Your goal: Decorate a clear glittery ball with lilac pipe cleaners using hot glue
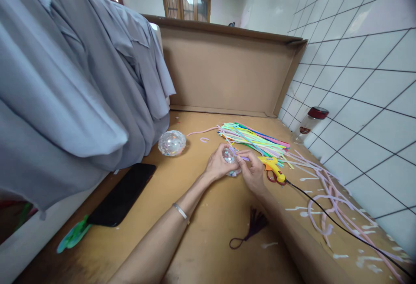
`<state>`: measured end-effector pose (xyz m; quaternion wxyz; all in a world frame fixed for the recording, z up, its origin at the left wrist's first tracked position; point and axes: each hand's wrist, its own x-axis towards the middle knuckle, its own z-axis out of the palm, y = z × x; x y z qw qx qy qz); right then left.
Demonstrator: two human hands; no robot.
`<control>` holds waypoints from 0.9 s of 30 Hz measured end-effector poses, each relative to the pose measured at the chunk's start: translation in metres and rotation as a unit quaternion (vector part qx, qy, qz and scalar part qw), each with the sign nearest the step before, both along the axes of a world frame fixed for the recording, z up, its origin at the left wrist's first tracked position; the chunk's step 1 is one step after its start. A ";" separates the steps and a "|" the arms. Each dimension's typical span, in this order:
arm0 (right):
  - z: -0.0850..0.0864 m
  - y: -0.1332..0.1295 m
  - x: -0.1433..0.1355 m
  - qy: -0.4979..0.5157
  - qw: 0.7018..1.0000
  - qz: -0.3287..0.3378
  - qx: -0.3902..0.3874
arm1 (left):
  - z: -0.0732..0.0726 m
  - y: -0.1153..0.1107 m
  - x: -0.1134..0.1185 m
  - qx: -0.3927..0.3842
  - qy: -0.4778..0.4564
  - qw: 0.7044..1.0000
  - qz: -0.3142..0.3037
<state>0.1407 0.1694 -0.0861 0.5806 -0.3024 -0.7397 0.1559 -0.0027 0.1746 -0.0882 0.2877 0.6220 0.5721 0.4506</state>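
At the middle of the table, my left hand (216,163) is closed round a small clear faceted plastic ball (228,155) with coloured specks. My right hand (253,173) pinches a short lilac pipe cleaner (243,158) against the ball's upper right side. Its far end lies across the ball's top, close to my left fingertips. Fingers cover part of the ball, so I cannot tell whether it is whole or a half. Just right of my right hand lies a yellow glue gun (274,169), with red scissor handles (270,177) partly under it.
Colourful pipe cleaners (256,138) lie behind my hands, and loose pink and lilac ones (328,188) at right beside the black cord. Another clear ball (172,142), a black phone (123,195), a dark tassel (255,225) and a red-lidded jar (310,123) surround them. Grey cloth (107,71) hangs left.
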 end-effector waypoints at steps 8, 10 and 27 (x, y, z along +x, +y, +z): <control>-0.004 0.002 0.001 -0.032 0.998 -0.009 0.049 | 0.000 0.001 -0.001 0.000 -0.002 1.000 -0.007; -0.004 0.002 0.001 -0.045 0.997 -0.012 0.062 | -0.001 0.001 -0.001 0.001 -0.004 1.000 -0.010; -0.003 0.000 -0.001 -0.080 0.989 -0.029 0.125 | -0.002 0.002 -0.001 0.004 -0.020 1.000 -0.012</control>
